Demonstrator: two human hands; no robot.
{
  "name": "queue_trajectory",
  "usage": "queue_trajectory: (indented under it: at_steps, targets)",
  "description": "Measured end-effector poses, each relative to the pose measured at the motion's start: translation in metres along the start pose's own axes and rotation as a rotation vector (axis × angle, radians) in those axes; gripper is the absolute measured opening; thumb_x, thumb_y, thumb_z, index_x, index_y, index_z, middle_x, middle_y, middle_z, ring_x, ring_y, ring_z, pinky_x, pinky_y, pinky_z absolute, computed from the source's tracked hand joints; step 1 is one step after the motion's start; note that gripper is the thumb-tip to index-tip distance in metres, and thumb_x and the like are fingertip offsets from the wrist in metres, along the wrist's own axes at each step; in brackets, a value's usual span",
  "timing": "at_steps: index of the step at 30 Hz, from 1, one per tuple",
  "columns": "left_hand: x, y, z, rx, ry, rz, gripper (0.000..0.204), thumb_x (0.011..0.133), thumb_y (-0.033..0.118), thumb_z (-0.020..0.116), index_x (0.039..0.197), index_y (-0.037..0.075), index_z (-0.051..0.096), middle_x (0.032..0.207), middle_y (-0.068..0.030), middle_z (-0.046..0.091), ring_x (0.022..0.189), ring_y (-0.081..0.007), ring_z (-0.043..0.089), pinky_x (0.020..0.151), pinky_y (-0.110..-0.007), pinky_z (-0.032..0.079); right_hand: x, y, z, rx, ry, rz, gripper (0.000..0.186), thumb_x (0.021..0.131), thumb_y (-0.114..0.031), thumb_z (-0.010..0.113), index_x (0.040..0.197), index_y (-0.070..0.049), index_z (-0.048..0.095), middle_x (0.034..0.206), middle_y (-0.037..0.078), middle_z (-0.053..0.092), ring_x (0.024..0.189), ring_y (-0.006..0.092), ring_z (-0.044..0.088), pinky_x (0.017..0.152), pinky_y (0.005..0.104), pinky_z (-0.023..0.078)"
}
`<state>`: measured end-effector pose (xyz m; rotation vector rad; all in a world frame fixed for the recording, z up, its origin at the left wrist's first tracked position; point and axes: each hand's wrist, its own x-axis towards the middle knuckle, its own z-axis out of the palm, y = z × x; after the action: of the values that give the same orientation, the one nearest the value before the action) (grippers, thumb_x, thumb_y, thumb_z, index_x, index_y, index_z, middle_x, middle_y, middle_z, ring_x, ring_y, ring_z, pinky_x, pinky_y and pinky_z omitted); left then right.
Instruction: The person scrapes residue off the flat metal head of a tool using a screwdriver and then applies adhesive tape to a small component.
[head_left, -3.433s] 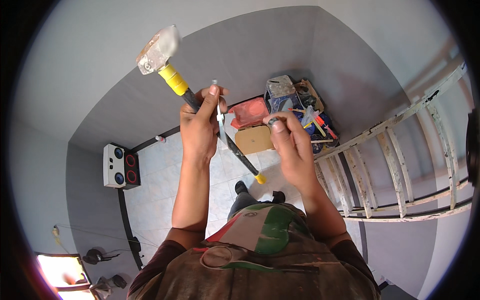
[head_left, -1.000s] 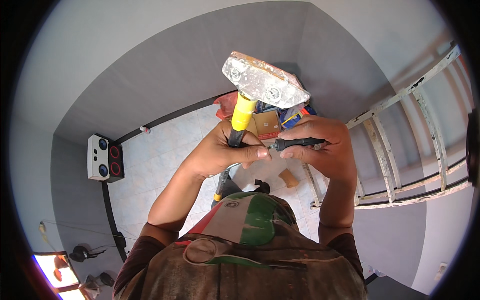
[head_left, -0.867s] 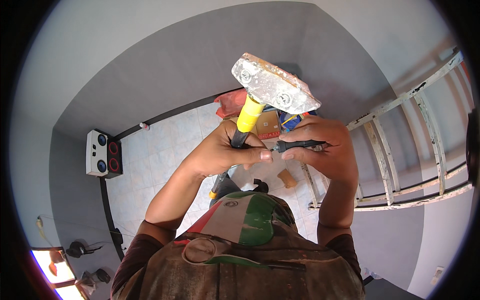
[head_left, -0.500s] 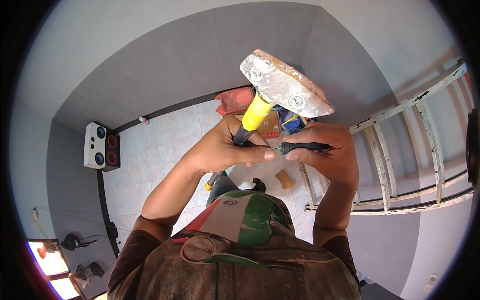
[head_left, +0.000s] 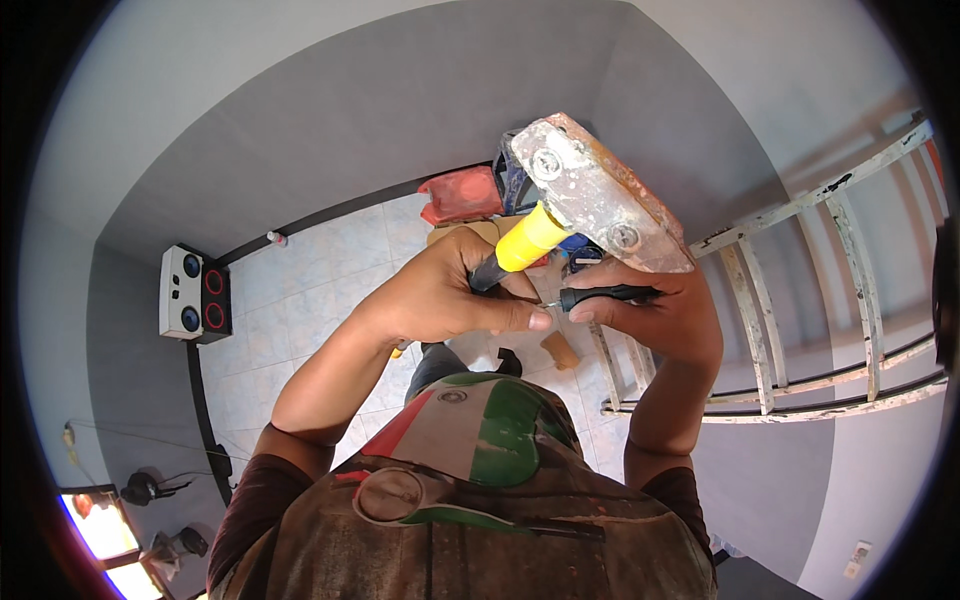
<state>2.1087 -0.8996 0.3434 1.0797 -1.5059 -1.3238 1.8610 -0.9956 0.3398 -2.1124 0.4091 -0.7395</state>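
Observation:
My left hand is wrapped round the dark handle of a long-handled scraper. The scraper's flat metal head, spattered with paint and fixed with two large screws, tilts up beyond my hands; a yellow collar joins it to the handle. A black-handled screwdriver is pinched between thumb and fingers of my right hand. Its short metal shaft points left and its tip is close to my left thumb; whether they touch I cannot tell. The lower end of the scraper's handle is mostly hidden behind my left wrist.
A paint-marked ladder leans at the right. Beyond my hands are a red tray and a cardboard box. A brown block lies on the tiled floor. A white and black speaker stands at the left wall.
The scraper's head has swung to the right and slightly down in view. Both hands keep their holds, and the screwdriver stays close to my left thumb.

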Motion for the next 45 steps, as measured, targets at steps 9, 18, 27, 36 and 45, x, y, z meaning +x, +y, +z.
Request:
queue_trajectory:
  at_steps: [9,18,27,36,45]
  targets:
    - [0.017,-0.027,0.005,0.003,-0.139,-0.192,0.029,0.08,0.02,0.092,0.086,-0.001,0.075,0.07,0.0014,0.066,0.071,-0.0064,0.059,0.065,-0.025,0.046,-0.006,0.015,0.008,0.065,-0.244,-0.016,0.035,0.087,-0.017,0.08,0.12,-0.009,0.071,0.1,0.011,0.074,0.091,0.0308,0.074,0.079,0.0376,0.056]
    - [0.015,-0.098,0.011,0.078,-0.229,-0.311,0.041,0.094,0.038,0.079,0.107,0.002,0.064,0.083,-0.0008,0.067,0.075,-0.0109,0.063,0.07,-0.025,0.051,-0.058,0.064,0.068,0.22,-0.14,0.104,0.029,0.087,-0.014,0.08,0.114,-0.005,0.075,0.095,0.013,0.075,0.083,0.0304,0.073,0.075,0.0358,0.056]
    - [0.021,-0.062,-0.017,0.058,0.121,-0.077,0.025,0.104,0.025,0.065,0.108,0.0,0.07,0.088,-0.0026,0.069,0.06,-0.0003,0.046,0.055,-0.019,0.036,-0.089,0.09,0.115,0.721,0.538,0.328,0.034,0.096,-0.015,0.074,0.123,0.003,0.067,0.088,-0.002,0.063,0.068,0.0036,0.051,0.062,0.0201,0.04]
    - [0.032,-0.07,0.019,-0.03,0.305,-0.041,0.006,0.093,0.005,0.077,0.094,0.0,0.072,0.102,-0.0053,0.073,0.088,-0.0086,0.063,0.077,-0.025,0.048,-0.06,0.066,0.123,0.835,0.595,0.294,0.027,0.101,-0.012,0.069,0.12,0.0,0.055,0.085,-0.001,0.062,0.067,0.0009,0.047,0.06,0.0187,0.035]
    - [0.035,-0.058,0.009,-0.032,0.191,-0.12,0.01,0.091,0.007,0.079,0.093,0.0,0.073,0.087,-0.0013,0.072,0.074,-0.0043,0.06,0.068,-0.021,0.047,-0.049,0.048,0.12,0.752,0.631,0.336,0.021,0.101,-0.011,0.069,0.109,-0.004,0.051,0.084,0.0,0.064,0.07,0.0008,0.049,0.061,0.0194,0.036]
